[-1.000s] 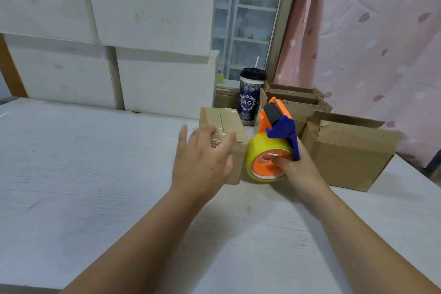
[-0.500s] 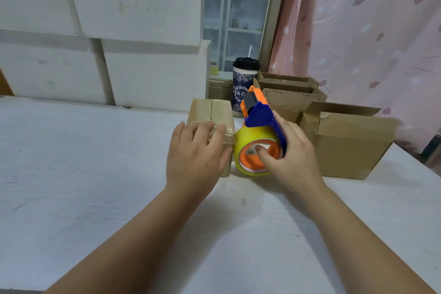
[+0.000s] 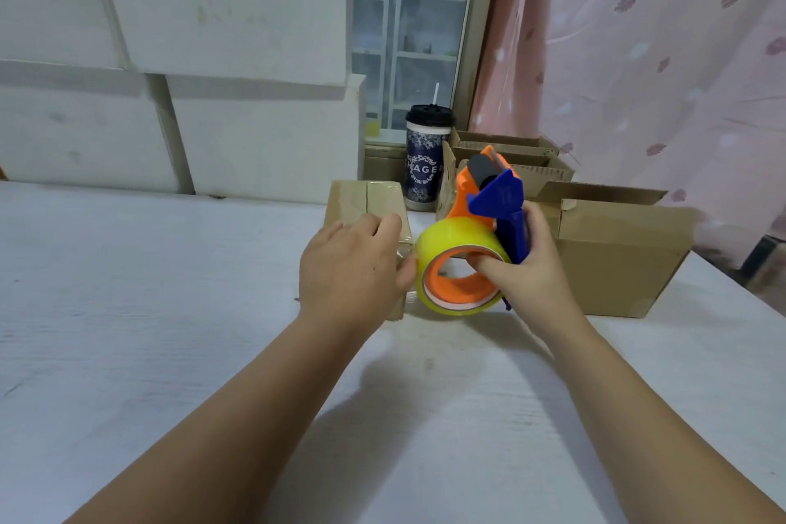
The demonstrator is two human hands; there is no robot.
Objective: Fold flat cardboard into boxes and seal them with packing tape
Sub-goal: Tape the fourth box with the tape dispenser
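**Item: small carton** (image 3: 365,200), on the white table (image 3: 170,311), just left of the dispenser. Closed cuboid of brown corrugated board; glossy clear tape along the top seam and at the near right corner.

**Left hand** (image 3: 353,264): spread above the carton a second ago, now clamped on its near end, fingers bent over the top edge and thumb at the taped corner.

**Right hand** (image 3: 527,268): grips the tape dispenser (image 3: 489,196), fingers round the blue handle and thumb at the orange core. It has regripped, from over the roll to the handle.

**Reading:** the strip is probably laid, with cutting or smoothing next.

**Tape roll** (image 3: 446,240): yellowish and translucent.

**Also:** open carton (image 3: 616,264) at the right; lidded printed cup (image 3: 426,166) behind.
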